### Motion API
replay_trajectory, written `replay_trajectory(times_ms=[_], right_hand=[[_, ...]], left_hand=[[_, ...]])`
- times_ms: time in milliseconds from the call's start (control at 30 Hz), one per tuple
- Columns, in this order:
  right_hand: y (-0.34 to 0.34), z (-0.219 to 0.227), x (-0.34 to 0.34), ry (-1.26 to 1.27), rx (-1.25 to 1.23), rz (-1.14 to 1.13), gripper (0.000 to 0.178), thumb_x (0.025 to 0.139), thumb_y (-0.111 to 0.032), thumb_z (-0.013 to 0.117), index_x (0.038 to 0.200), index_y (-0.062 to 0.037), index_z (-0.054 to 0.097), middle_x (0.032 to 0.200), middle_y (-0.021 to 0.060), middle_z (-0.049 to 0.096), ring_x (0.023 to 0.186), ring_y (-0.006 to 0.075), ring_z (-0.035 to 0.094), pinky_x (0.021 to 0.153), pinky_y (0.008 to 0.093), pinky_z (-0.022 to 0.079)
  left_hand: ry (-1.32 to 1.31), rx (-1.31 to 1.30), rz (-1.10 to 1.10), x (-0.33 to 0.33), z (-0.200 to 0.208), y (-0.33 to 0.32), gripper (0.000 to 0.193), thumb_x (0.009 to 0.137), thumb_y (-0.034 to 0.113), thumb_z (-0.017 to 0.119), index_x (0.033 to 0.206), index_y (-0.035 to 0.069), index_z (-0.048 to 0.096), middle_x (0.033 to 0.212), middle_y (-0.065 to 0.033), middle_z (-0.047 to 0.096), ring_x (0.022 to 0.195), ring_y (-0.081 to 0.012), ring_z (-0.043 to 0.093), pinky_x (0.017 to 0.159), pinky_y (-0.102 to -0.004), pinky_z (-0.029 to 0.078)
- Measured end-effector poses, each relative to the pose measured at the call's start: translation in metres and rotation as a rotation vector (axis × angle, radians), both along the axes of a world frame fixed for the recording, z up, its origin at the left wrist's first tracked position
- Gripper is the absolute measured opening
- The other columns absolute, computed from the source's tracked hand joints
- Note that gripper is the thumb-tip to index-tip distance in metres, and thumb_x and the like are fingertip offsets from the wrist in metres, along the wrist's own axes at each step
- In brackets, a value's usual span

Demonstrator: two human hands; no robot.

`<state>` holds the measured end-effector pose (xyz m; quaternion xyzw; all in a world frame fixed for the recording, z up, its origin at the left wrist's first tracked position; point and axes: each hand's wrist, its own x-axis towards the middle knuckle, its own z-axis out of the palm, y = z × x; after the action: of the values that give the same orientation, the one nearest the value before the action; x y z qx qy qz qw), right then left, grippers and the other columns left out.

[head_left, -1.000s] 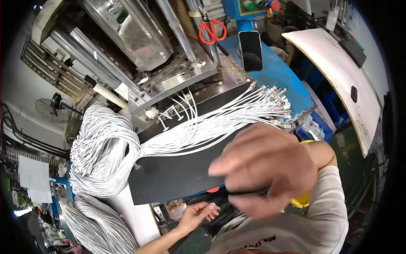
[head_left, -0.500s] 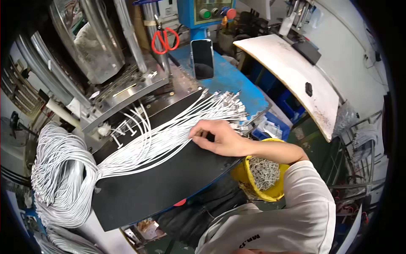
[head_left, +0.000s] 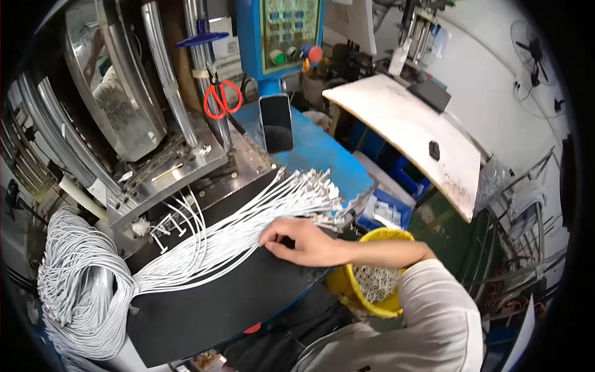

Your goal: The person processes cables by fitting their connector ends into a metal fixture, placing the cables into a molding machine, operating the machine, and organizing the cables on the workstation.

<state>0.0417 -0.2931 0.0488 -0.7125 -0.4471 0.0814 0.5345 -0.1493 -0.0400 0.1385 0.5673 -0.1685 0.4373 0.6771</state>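
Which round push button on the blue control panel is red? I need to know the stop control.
The red round button at the lower right corner of the blue control panel; the green round button sits to its left.

**Bench surroundings**

Red-handled scissors (head_left: pixel 220 99) hung on a steel post, upper centre. Dark phone (head_left: pixel 276 123) propped upright on the blue machine deck (head_left: pixel 322 155), just below a blue control panel (head_left: pixel 288 31) with green and red buttons. Polished metal mould block (head_left: pixel 161 177) at left, screws along its edge. Yellow bucket (head_left: pixel 347 288) low on the right, full of small metal pieces, possibly terminals, too small to tell. White worn board (head_left: pixel 403 133) stretching to the right, small black object (head_left: pixel 434 150) on it. Blue bins (head_left: pixel 396 208) underneath. Wall fan (head_left: pixel 534 46) top right, near the rim, warped by the lens.
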Motion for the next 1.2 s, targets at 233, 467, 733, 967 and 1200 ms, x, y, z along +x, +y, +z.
replay_trajectory(times_ms=[233, 467, 733, 967, 1200], right_hand=[[0.012, 0.000, 0.000, -0.073, -0.026, 0.119, 0.014, 0.094, -0.005, 0.068, 0.108, -0.0047, 0.067, 0.099, 0.0092, 0.067, 0.085, 0.0217, 0.070, 0.073, 0.0337, 0.055], [0.012, -0.001, 0.003, -0.156, 0.015, 0.067, 0.016, 0.094, -0.005, 0.068, 0.110, -0.0049, 0.068, 0.099, 0.0097, 0.069, 0.084, 0.0197, 0.070, 0.074, 0.0331, 0.056], [0.079, 0.041, 0.043, 0.576, 0.009, 0.111, 0.022, 0.097, -0.005, 0.067, 0.119, -0.0038, 0.067, 0.106, 0.0104, 0.071, 0.086, 0.0177, 0.072, 0.066, 0.0269, 0.057], [0.150, 0.084, 0.019, 0.717, -0.103, 0.692, 0.021, 0.099, -0.019, 0.065, 0.111, -0.0030, 0.071, 0.099, 0.0154, 0.074, 0.076, 0.0283, 0.075, 0.057, 0.0345, 0.057], [0.237, 0.010, 0.022, -0.625, -0.323, -0.009, 0.020, 0.095, -0.020, 0.066, 0.089, -0.0007, 0.071, 0.079, 0.0206, 0.071, 0.071, 0.0376, 0.071, 0.061, 0.0450, 0.056]], left_hand=[[0.071, 0.027, 0.083, -0.006, 0.022, -0.011, 0.020, 0.099, 0.019, 0.066, 0.095, 0.000, 0.065, 0.089, -0.0112, 0.069, 0.082, -0.0231, 0.067, 0.070, -0.0376, 0.055], [0.048, 0.106, 0.276, -0.037, 0.029, 0.005, 0.022, 0.101, 0.022, 0.064, 0.096, 0.000, 0.065, 0.091, -0.0110, 0.069, 0.083, -0.0236, 0.067, 0.071, -0.0383, 0.055], [0.429, 0.326, 0.145, -0.015, 0.069, -0.028, 0.019, 0.104, 0.017, 0.061, 0.106, -0.001, 0.066, 0.101, -0.0121, 0.072, 0.090, -0.0232, 0.067, 0.080, -0.0381, 0.055], [0.720, 1.128, 0.360, 0.009, -0.070, 0.043, 0.039, 0.089, -0.005, 0.063, 0.128, 0.000, 0.065, 0.131, -0.0224, 0.065, 0.123, -0.0399, 0.062, 0.109, -0.0465, 0.048], [0.813, 1.470, 0.641, 0.023, -0.065, 0.112, 0.023, 0.087, 0.009, 0.072, 0.109, 0.001, 0.070, 0.106, -0.0161, 0.066, 0.105, -0.0370, 0.063, 0.098, -0.0453, 0.050]])
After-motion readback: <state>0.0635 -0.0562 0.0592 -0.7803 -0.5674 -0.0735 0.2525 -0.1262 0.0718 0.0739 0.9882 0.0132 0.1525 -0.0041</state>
